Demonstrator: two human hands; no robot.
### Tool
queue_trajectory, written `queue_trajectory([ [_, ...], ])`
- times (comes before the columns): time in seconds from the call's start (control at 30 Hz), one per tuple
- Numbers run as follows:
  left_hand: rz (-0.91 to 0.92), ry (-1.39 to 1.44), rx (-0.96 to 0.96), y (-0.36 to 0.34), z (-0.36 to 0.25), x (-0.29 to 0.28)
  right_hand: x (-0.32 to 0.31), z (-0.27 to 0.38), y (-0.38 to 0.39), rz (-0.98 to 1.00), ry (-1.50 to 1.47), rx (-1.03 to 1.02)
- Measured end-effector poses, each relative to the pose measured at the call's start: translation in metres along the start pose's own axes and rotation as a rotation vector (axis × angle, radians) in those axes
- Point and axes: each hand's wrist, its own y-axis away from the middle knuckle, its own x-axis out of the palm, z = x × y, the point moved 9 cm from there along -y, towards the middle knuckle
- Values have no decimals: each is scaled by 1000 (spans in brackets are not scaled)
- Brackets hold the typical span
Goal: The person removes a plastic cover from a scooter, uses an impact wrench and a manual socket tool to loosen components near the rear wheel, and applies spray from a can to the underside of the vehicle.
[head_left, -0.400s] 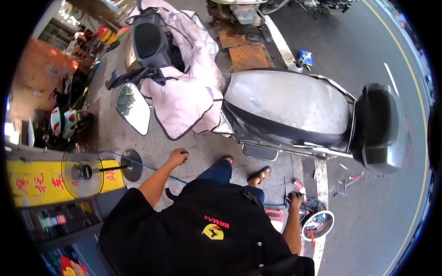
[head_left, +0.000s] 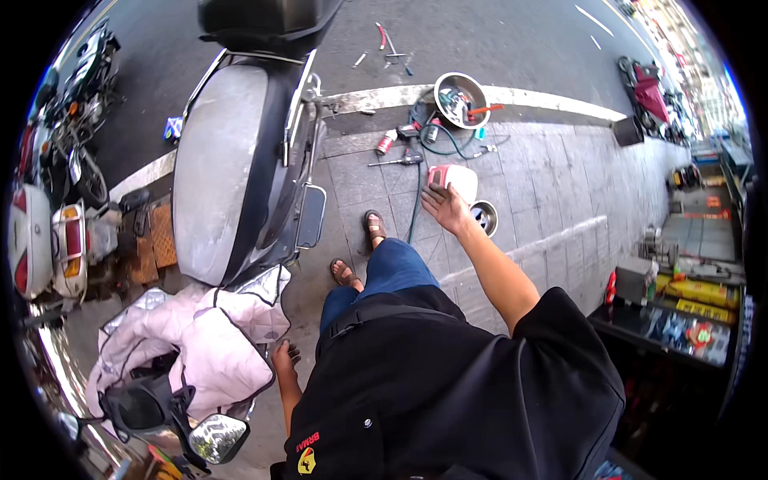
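Note:
My right hand (head_left: 448,208) reaches out over the pavement beside a red-and-white plastic stool or box (head_left: 462,181), its fingers spread and holding nothing. A small metal bowl (head_left: 485,216) sits just beyond the wrist. Farther off lie a power tool with a long shaft (head_left: 410,159), a red-and-white can (head_left: 386,142) and a dark hose (head_left: 415,200). My left hand (head_left: 286,355) hangs low with fingers apart, close to the pink quilted cover (head_left: 224,352) draped over the scooter's front. The scooter's worn grey seat (head_left: 216,168) stretches away on the left.
A large metal basin (head_left: 438,92) with tools in it stands by the white road line. Several small items lie on the asphalt beyond. Parked motorcycles (head_left: 80,172) crowd the far left, and a shop cabinet (head_left: 664,332) stands at right. The scooter's mirror (head_left: 218,438) juts out low left.
My view and body have turned right, so the scooter now lies at left. My right hand now shows spread fingers near the red-and-white stool or box; my left is beside the pink cover.

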Motion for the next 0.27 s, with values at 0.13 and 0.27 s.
queue_trajectory([
  [0.13,203,-189,161,-21,-73,21,-3,11,82,233,-299,-171],
  [0.27,314,-135,177,-37,-122,76,-55,8,140,225,-452,-278],
])
